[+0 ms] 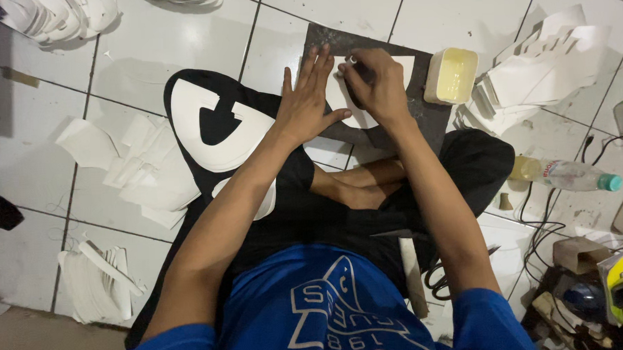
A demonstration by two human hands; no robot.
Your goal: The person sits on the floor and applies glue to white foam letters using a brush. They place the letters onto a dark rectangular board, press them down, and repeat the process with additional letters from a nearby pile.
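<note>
lap: a person sits cross-legged on the white tiled floor in a blue shirt and black trousers, bare feet tucked in front.
knee pieces: two white cut-out pieces lie on the left knee, over the black cloth.
left hand: the left hand lies flat with the fingers spread, pressing down on the white sheet piece; it grasps nothing.
right hand: the right hand is curled, fingertips pinched at the top edge of the same piece; whether a small tool sits in the pinch, i cannot tell.
white sheet piece: it lies on the dark work board, just beyond the feet, under both hands.
tub: a pale yellow tub stands at the board's right edge.
bottle: a plastic bottle lies on its side, right of the right knee.
stacks: piles of white cut pieces sit far right, and more far left.
</note>
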